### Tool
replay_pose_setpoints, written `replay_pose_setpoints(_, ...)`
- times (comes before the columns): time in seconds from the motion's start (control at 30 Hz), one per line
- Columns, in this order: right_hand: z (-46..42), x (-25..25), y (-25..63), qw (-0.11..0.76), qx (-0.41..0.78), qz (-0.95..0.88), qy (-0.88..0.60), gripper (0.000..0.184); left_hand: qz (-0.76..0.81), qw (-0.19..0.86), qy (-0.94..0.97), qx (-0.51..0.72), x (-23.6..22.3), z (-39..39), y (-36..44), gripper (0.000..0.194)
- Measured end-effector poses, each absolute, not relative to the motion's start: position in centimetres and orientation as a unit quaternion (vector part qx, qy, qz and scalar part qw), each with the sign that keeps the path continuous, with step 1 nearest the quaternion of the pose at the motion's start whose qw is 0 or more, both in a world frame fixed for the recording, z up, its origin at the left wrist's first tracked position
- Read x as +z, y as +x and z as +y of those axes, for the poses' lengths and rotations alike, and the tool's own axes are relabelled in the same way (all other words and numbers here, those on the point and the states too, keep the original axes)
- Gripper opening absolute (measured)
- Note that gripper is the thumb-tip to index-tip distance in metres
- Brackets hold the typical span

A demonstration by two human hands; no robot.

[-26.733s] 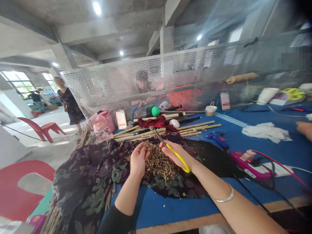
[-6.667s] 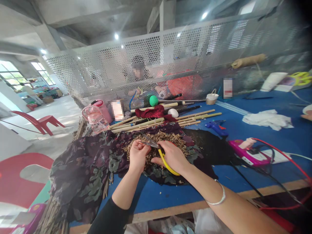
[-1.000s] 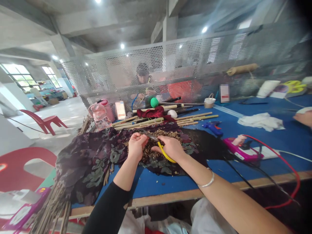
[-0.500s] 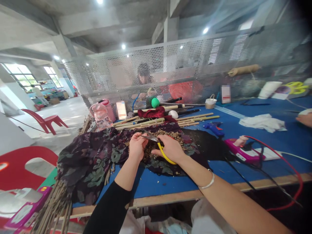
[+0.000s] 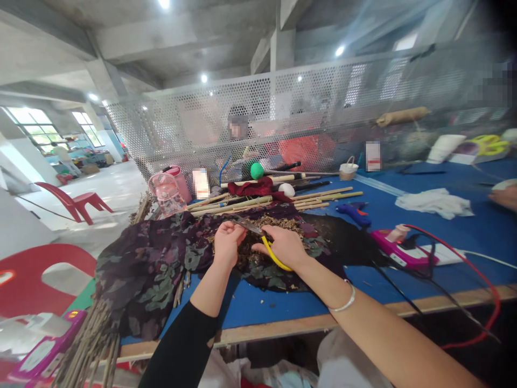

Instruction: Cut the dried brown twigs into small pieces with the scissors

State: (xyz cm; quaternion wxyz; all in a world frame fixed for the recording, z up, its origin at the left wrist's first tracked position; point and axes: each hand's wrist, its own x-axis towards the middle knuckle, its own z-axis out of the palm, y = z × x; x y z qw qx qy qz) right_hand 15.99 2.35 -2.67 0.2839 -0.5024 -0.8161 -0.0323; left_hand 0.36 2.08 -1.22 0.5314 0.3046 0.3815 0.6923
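Gripping yellow-handled metal scissors [image 5: 272, 255], the right hand [image 5: 287, 247] aims the blades toward the pinched fingertips of the left hand [image 5: 226, 242], and from my remote seat I cannot tell what they hold. Between and beyond the hands I see a loose heap of dry brown plant scraps [image 5: 285, 222] on dark floral cloth [image 5: 149, 275] over the blue-topped table [image 5: 242, 312]. I judge snipping to be the step in hand, so the next move calls for a small, controlled squeeze, left fingertips clear of the blades.

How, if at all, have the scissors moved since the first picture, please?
Yes: the scissors have swung, tips further left and lower in view against the bamboo sticks.
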Motion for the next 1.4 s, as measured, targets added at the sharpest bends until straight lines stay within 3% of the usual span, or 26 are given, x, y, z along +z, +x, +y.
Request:
replay_pose_setpoints(0.27,2.0,-1.9,16.1,0.211,-0.016,-0.815,-0.539,0.024,0.394,0.513,0.33,0.687,-1.8,2.5,0.0,0.04)
replay_pose_setpoints(0.43,2.2,-1.9,16.3,0.216,-0.011,-0.813,-0.541,0.025,0.447,0.437,0.38,0.682,-2.3,3.0,-0.4,0.031)
replay_pose_setpoints(0.63,2.6,-1.6,17.4,0.318,-0.008,-0.83,-0.458,0.047,0.537,0.303,0.449,0.648,-3.1,3.3,-1.2,0.013)
replay_pose_setpoints(0.8,3.5,-1.3,18.9,0.402,-0.014,-0.789,-0.465,0.045,0.537,0.15,0.547,0.624,-2.3,2.2,-0.6,0.01)
replay_pose_setpoints(1.0,4.7,-1.4,20.5,0.507,-0.021,-0.702,-0.5,0.039,0.451,0.039,0.817,0.358,-0.6,2.3,4.1,0.02)
replay_pose_setpoints(1.17,4.6,-1.0,20.9,0.537,0.002,-0.679,-0.5,0.037,0.423,0.134,0.851,0.28,-1.2,4.1,7.8,0.052)
replay_pose_setpoints(1.3,4.5,-0.7,20.9,0.531,0.004,-0.682,-0.502,0.035,0.423,0.276,0.785,0.358,-2.1,5.6,8.9,0.028)
replay_pose_setpoints(1.4,4.6,-0.8,20.9,0.532,0.021,-0.681,-0.504,0.034,0.427,0.305,0.76,0.384,-1.8,6.0,8.1,0.023)
